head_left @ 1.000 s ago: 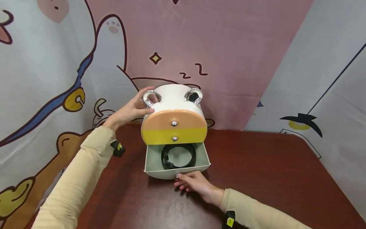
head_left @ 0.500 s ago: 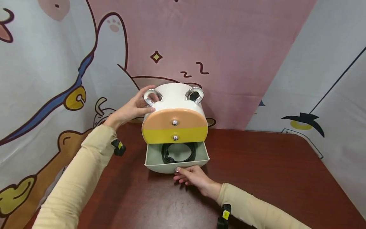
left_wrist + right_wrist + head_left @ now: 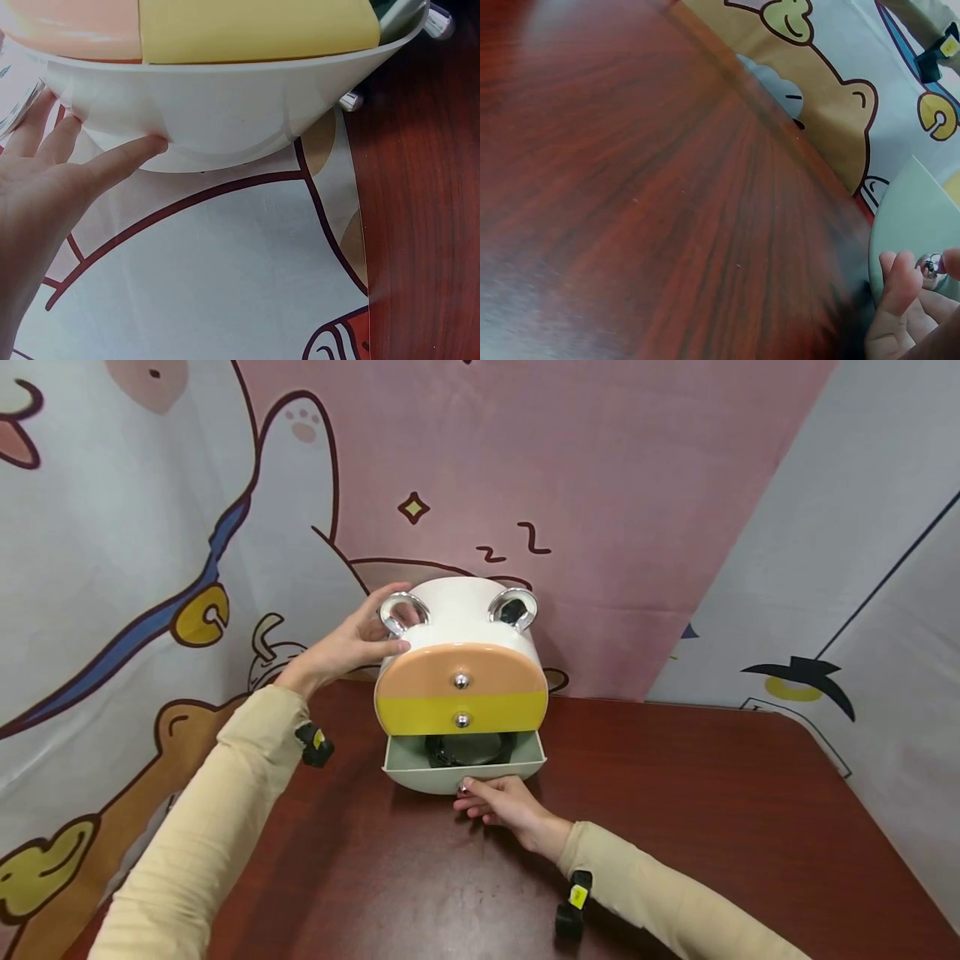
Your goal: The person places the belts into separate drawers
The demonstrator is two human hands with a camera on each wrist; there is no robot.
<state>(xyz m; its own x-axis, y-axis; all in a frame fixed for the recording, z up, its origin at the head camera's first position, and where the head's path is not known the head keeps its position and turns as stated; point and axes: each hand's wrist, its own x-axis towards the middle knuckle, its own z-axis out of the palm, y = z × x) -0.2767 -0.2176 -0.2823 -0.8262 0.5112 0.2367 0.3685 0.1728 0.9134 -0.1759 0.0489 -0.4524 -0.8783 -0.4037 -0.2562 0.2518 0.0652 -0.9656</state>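
Note:
A small drawer cabinet (image 3: pixel 462 614) with a white shell and two silver ring-shaped ears stands on the table. Its orange-and-yellow front carries two silver knobs, above a pale green bottom drawer (image 3: pixel 420 781) that is partly pulled out. A coiled black strap, like a belt (image 3: pixel 435 752), lies inside, its rear part hidden under the yellow front. My left hand (image 3: pixel 341 643) rests on the shell's left side with spread fingers, close to the left ear; its thumb (image 3: pixel 135 152) touches the white wall. My right hand (image 3: pixel 517 810) pinches the green drawer's silver knob (image 3: pixel 931 267) between thumb and fingers.
The dark red-brown wooden table (image 3: pixel 697 827) extends to both sides and in front of the cabinet. Behind it hangs a cartoon-printed cloth (image 3: pixel 600 527), close to the cabinet's back. Both wrists wear small black devices with yellow marks.
The green drawer has slid further into the cabinet, my right hand moving inward with its knob. More of the black coil is now covered. My left hand has stayed on the shell.

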